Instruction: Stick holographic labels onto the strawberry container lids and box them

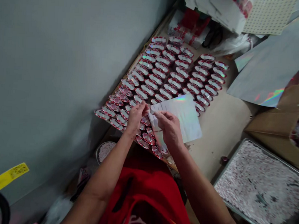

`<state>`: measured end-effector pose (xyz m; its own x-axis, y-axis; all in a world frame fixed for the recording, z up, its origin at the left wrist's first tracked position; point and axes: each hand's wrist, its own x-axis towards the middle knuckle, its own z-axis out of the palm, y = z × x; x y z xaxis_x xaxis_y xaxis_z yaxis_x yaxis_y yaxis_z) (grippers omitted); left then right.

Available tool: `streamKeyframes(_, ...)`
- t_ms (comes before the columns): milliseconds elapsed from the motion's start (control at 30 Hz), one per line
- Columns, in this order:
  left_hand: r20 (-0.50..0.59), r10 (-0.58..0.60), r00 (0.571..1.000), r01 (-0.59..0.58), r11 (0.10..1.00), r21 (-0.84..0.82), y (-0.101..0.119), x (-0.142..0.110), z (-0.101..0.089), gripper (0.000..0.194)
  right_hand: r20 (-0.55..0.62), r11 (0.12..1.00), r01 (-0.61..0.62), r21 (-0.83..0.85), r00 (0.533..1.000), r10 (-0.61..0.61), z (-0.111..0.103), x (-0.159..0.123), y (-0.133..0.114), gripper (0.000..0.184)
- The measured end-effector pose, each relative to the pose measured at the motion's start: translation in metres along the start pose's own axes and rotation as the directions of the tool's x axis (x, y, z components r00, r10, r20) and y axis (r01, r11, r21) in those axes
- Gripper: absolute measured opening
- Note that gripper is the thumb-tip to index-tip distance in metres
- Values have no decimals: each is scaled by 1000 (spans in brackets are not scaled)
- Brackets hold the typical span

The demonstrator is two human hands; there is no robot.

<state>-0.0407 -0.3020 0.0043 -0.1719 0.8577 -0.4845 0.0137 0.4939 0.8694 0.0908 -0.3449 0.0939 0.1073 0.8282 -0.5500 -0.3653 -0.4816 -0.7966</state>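
Note:
Fingers pinched, my left hand (136,119) is at the near-left corner of a shiny silver sheet (189,119). Whatever lies between those fingertips is too small to make out. My right hand (171,127) lies over the sheet and is closed at the same corner, its fingertips on the sheet's edge. Faint short lines run across the sheet, and rainbow glints show on it. Beneath and around both hands stand rows of small oval-topped packs (155,79), red-patterned at the rims. Most have a silvery strip on top; several at the near left (114,104) show pinkish tops instead.
A metal tray of small pale pieces (263,186) sits at the right, below a cardboard box (273,116). Large silver sheets (271,65) and a dotted cream sheet (268,16) lie at the back right. A grey wall (67,53) borders the table's left. A bowl (106,151) stands below.

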Motion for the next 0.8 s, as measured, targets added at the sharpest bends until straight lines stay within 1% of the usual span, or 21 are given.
streamKeyframes(33,77,-131,988,141,980,-144,1,-2,-7,53,6,998,-46,53,999,46,3,10,8,31)
streamKeyframes(67,146,-232,962,262,933,-246,1,-4,-13,61,5,993,-83,85,997,83,5,20,17,32)
streamKeyframes(100,189,-302,935,348,884,-312,1,-5,-19,64,-1,989,-110,100,994,111,5,28,26,34)
streamKeyframes(133,201,-347,916,399,846,-355,1,-5,-24,65,-13,987,-127,103,992,129,4,34,35,35)
streamKeyframes(167,194,-377,906,424,821,-383,0,-5,-28,65,-24,986,-135,96,990,138,3,39,42,36)
streamKeyframes(233,165,-396,903,428,801,-418,-2,-6,-34,62,-49,988,-140,68,988,143,0,42,51,37)
streamKeyframes(300,144,-381,913,404,801,-441,-4,-8,-37,60,-62,989,-141,40,988,143,-1,42,55,37)
streamKeyframes(400,119,-338,934,353,811,-467,-5,-10,-36,54,-69,989,-147,29,986,149,1,41,54,37)
streamKeyframes(467,100,-327,940,334,815,-474,-5,-8,-34,47,-73,987,-156,28,985,158,3,39,51,38)
streamKeyframes(600,45,-348,936,331,832,-445,-5,-2,-27,40,-81,982,-188,2,979,187,4,37,47,40)
streamKeyframes(667,8,-320,947,293,857,-423,-5,0,-27,38,-109,982,-189,-17,976,186,6,38,48,41)
streamKeyframes(733,-10,-273,962,247,885,-394,-4,2,-30,38,-151,981,-191,-20,971,186,11,39,52,42)
streamKeyframes(800,-4,-251,968,231,897,-378,-2,3,-37,40,-182,980,-199,-2,964,195,21,42,57,41)
